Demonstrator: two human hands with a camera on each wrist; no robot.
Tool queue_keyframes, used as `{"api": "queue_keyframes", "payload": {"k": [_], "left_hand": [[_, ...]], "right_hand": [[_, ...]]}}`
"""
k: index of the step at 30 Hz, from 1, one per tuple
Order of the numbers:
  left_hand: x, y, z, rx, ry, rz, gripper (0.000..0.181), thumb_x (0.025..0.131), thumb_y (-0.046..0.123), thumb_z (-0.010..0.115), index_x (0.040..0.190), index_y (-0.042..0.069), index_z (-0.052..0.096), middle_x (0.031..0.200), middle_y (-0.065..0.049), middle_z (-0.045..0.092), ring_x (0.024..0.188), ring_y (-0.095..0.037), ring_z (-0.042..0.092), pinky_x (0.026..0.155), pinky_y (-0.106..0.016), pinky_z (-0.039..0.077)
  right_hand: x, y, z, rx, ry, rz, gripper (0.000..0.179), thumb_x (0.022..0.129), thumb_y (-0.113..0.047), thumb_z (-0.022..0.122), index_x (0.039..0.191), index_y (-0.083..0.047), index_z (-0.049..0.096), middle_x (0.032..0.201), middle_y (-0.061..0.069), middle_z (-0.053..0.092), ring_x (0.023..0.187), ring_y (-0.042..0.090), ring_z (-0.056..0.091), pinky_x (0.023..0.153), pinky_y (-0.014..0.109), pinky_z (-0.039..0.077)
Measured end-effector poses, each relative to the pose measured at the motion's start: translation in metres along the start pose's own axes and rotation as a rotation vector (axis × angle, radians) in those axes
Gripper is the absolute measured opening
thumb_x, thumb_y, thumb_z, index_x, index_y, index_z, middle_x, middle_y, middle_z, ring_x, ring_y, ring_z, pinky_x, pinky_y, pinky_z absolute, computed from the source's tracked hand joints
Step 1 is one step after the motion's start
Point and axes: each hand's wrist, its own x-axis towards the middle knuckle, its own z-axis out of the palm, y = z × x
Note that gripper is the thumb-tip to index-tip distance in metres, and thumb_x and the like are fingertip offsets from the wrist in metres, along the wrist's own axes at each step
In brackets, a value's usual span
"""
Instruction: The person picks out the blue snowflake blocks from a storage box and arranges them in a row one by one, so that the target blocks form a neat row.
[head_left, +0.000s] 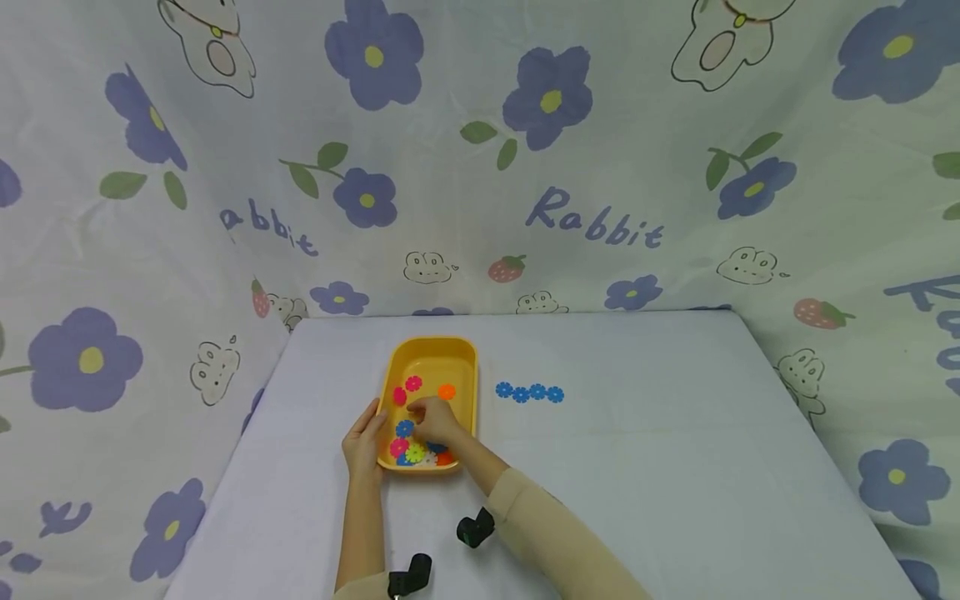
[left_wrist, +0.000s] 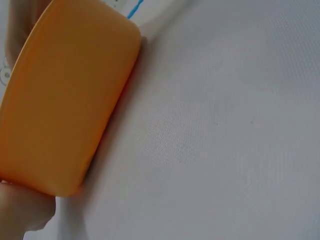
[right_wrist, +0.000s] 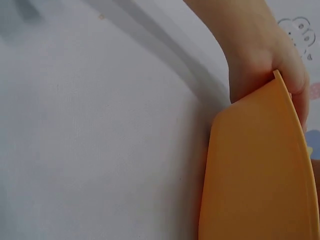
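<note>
A yellow plastic tray [head_left: 438, 354] sits on the table with flower-shaped plastic pieces inside. My left hand [head_left: 363, 442] grips the tray's left side, thumb over the rim; the right wrist view shows this hand [right_wrist: 260, 57] at the tray's wall. Inside the tray, my right hand [head_left: 437, 421] reaches down with bent fingers, close beside a blue flower piece [head_left: 405, 428]. Whether it pinches a piece I cannot tell. Pink pieces [head_left: 413, 383] and an orange piece [head_left: 447, 392] lie farther up the tray. A yellow-green piece [head_left: 415, 452] sits among others at the near end.
Right of the tray, a row of several blue flower pieces [head_left: 537, 391] lies on the white tabletop [head_left: 660, 450]. Behind the table hangs a curtain [head_left: 465, 225] printed with flowers and rabbits. Black wrist cameras [head_left: 476, 527] sit near both forearms.
</note>
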Motion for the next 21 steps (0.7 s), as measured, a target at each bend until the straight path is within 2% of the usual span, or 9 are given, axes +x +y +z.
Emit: {"api": "queue_keyframes", "payload": {"k": [3,7,10,15,18,21], "left_hand": [[0.0,0.0,0.0,0.007,-0.003,-0.004,0.046,0.088,0.017,0.067,0.131,0.01,0.055,0.127,0.009,0.059,0.127,-0.015,0.041,0.106,-0.022,0.036],[0.001,0.0,-0.001,-0.014,0.0,0.008,0.042,0.087,0.015,0.068,0.128,0.01,0.059,0.115,0.014,0.063,0.125,-0.013,0.043,0.104,-0.021,0.038],[0.001,-0.001,-0.001,-0.029,-0.006,0.012,0.041,0.088,0.014,0.067,0.128,0.01,0.059,0.109,0.015,0.064,0.119,-0.01,0.047,0.099,-0.018,0.042],[-0.001,-0.001,-0.001,-0.061,-0.018,-0.01,0.044,0.088,0.014,0.066,0.131,0.008,0.056,0.115,0.01,0.062,0.112,-0.007,0.051,0.097,-0.02,0.044],[-0.002,0.0,-0.001,-0.062,-0.027,-0.017,0.045,0.089,0.014,0.066,0.132,0.008,0.054,0.126,0.006,0.058,0.115,-0.009,0.049,0.099,-0.022,0.043],[-0.001,-0.001,-0.001,-0.055,-0.028,-0.016,0.046,0.089,0.014,0.066,0.133,0.007,0.053,0.133,0.003,0.055,0.12,-0.012,0.047,0.1,-0.022,0.042]], "right_hand": [[0.002,-0.001,0.003,-0.101,-0.01,-0.013,0.045,0.07,0.003,0.077,0.113,-0.002,0.066,0.1,0.006,0.066,0.079,0.013,0.053,0.072,0.02,0.052],[0.005,-0.001,0.007,-0.267,-0.061,-0.098,0.045,0.067,-0.006,0.084,0.11,-0.004,0.069,0.104,0.003,0.068,0.088,0.012,0.056,0.083,0.02,0.05],[0.005,-0.002,0.01,-0.341,-0.098,-0.139,0.04,0.069,-0.009,0.083,0.107,-0.004,0.07,0.099,0.002,0.069,0.086,0.01,0.057,0.081,0.018,0.049],[0.003,-0.004,0.015,-0.365,-0.137,-0.143,0.031,0.074,-0.01,0.08,0.104,-0.004,0.072,0.087,0.0,0.068,0.073,0.007,0.053,0.068,0.013,0.048],[0.002,-0.004,0.016,-0.382,-0.142,-0.166,0.027,0.075,-0.01,0.08,0.1,-0.005,0.073,0.081,-0.002,0.066,0.07,0.006,0.05,0.064,0.012,0.046],[0.003,-0.002,0.016,-0.351,-0.133,-0.18,0.02,0.075,-0.009,0.079,0.094,-0.005,0.073,0.075,-0.003,0.062,0.068,0.006,0.048,0.061,0.013,0.044]]}}
